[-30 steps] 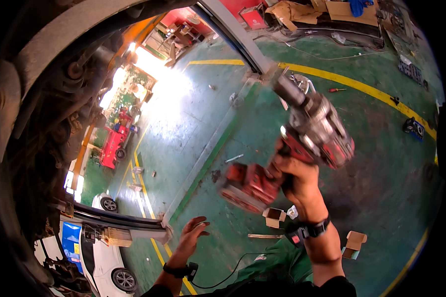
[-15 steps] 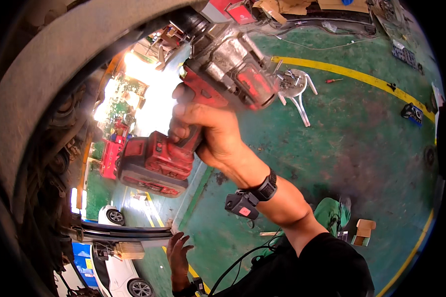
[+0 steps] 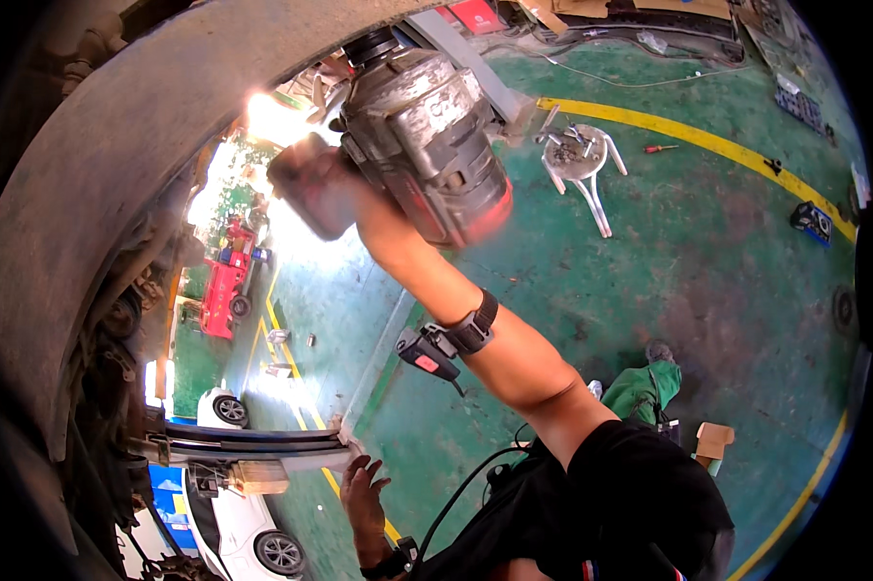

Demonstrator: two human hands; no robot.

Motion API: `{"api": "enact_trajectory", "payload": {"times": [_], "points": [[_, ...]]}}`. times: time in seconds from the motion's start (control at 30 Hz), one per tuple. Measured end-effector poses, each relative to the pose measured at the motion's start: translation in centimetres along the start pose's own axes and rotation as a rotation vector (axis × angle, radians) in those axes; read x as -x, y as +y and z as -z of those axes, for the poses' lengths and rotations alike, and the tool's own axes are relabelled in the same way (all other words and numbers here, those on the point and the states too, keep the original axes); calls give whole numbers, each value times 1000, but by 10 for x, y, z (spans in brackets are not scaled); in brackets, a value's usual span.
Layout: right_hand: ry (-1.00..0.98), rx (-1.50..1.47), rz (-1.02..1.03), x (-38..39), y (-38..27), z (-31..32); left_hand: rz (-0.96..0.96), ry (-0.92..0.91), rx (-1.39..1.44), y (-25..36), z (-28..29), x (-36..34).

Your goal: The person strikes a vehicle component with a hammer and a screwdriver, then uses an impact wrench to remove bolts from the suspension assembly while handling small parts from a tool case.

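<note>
My right hand (image 3: 370, 215) is wrapped round the handle of a cordless impact wrench (image 3: 427, 136), which has a scuffed metal housing and red and black parts. The tool's body hides most of the fingers. A black socket (image 3: 370, 46) on its nose meets the lower edge of a large curved brownish metal part (image 3: 78, 184); whether they touch I cannot tell. Lower left, my left hand (image 3: 363, 496) is empty, its fingers loosely apart, beside the end of a dark lift arm (image 3: 272, 445).
Dark vehicle underside parts (image 3: 117, 320) crowd the left. On the green floor stand a round stool (image 3: 574, 155) with metal pieces on it, a red screwdriver (image 3: 661, 148) and an open cardboard box (image 3: 714, 442). White cars (image 3: 233, 533) and a red machine (image 3: 225, 290) are farther off.
The impact wrench has swung round, its battery end moving up and away behind the body. My right forearm has shifted left; my left hand has moved slightly right.
</note>
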State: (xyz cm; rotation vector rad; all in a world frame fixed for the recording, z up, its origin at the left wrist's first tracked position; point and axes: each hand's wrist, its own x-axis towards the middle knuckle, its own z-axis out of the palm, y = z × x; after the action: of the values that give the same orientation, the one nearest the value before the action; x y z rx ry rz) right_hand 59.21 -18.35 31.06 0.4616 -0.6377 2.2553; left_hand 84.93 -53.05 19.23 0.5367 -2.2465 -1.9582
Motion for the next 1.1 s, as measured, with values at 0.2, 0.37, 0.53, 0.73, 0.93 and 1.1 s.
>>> {"api": "enact_trajectory", "payload": {"times": [0.2,0.37,0.53,0.73,0.93,1.1], "points": [[191,-263,-83,24,7,-28,-65,-43,-15,5,-15,-2],[123,-467,-257,21,-2,-37,-35,-91,16,0,-21,-7],[141,-589,-202,25,-11,-41,-78,-100,21,5,-28,-7],[121,-614,-242,30,-13,-33,-84,-110,19,4,-36,-2],[77,-841,-311,41,-14,-27,-379,-167,-156,63,-59,-18],[70,-744,-336,38,-15,-12,-791,-283,-202,171,-87,-45]]}}
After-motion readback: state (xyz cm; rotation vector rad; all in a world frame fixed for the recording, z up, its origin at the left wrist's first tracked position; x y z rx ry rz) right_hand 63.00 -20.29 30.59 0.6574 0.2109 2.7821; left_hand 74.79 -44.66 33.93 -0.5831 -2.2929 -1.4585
